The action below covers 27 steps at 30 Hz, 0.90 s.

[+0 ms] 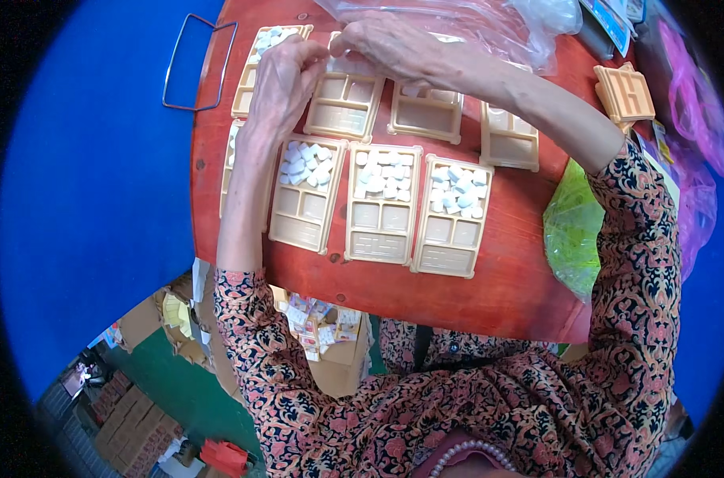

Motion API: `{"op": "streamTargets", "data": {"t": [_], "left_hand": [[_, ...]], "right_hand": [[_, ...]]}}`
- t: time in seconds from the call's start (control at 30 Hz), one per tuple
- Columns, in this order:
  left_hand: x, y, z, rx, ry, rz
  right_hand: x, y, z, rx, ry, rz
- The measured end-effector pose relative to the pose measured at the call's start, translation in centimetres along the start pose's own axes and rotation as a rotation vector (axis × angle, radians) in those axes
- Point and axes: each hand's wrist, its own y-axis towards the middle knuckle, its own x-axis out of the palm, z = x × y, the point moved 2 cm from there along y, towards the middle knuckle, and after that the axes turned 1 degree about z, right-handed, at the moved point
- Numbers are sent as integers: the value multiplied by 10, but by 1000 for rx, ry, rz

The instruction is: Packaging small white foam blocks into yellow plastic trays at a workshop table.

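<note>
Both my hands are at the far row of cream compartment trays. My left hand is closed in a pinch between the far-left tray and the second tray. My right hand reaches across from the right, fingertips bent down over the second tray's top and close to the left fingers. What either hand pinches is hidden. Small white and pale-blue pieces fill the large top compartment of a near-row tray. Its neighbours, the middle tray and right tray, are filled alike. My left forearm partly covers another tray.
The red table also bears a clear plastic bag at the back, a green bag and stacked tan pieces at right. A metal wire frame juts past the left edge. Below sits a carton of small packets.
</note>
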Motion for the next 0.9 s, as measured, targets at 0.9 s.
{"op": "streamTargets", "data": {"t": [0.9], "left_hand": [[9,25,6,3,-20,42]], "right_hand": [[-41,-7,1,272,224,155]]}}
